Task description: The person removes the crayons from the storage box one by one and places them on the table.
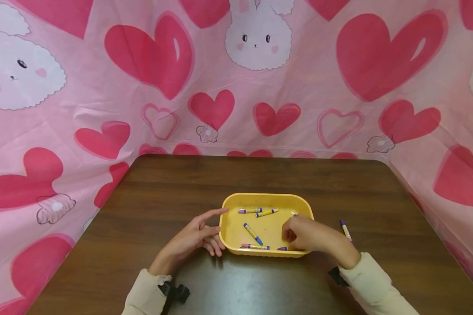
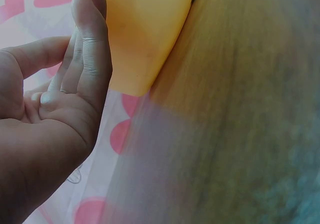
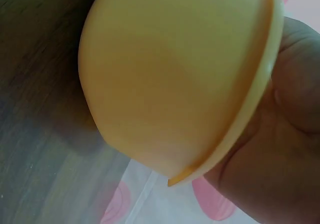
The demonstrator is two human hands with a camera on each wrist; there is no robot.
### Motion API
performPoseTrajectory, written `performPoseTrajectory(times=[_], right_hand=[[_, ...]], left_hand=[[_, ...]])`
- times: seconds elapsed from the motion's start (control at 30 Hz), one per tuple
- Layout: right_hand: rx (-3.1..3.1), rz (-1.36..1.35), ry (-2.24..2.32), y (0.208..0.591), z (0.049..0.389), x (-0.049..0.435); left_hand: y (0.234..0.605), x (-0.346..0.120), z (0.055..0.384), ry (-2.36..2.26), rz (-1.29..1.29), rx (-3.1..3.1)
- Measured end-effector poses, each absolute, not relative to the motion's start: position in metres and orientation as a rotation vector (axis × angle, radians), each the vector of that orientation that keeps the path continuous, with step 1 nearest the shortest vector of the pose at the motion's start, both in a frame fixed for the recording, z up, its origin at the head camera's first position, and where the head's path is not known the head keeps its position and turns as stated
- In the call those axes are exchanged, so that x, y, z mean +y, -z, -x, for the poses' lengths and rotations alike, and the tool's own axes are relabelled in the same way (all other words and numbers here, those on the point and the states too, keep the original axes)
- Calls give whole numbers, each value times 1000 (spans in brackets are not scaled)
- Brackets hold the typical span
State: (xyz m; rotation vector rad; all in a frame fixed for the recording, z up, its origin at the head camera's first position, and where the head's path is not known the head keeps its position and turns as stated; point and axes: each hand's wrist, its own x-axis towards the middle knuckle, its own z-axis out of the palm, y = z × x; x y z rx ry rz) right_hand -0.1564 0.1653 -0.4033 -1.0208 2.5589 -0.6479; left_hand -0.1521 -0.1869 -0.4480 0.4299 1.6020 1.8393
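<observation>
Apparently to steady the oblong yellow plastic tray [image 1: 268, 201], lower centre, the unclenched left hand [image 1: 195, 235] touched it; I couldn't tell the right hand [image 1: 304, 233]'s grip.

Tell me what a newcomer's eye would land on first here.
Probably the pink backdrop, printed with red hearts and white bunny faces, rising behind and beside the dark wooden table. Next, the yellow tray on the table, with crayons scattered inside. The right hand reaches into its right side; the left hand is at its left end.
</observation>
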Motion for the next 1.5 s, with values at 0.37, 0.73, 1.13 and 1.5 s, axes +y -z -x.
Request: performPoseTrajectory(times=[0.37, 0.73, 1.13, 1.5], right_hand=[[2557, 1078, 625, 410, 152, 162], [2620, 1062, 634, 414, 150, 161], [2774, 1017, 735, 416, 150, 161], [2840, 802, 916, 410, 147, 166]], left_hand=[[448, -187, 151, -1836, -424, 1592], [447, -187, 151, -1834, -425, 1596], [447, -187, 152, -1842, -441, 1590], [448, -187, 152, -1844, -452, 1586]])
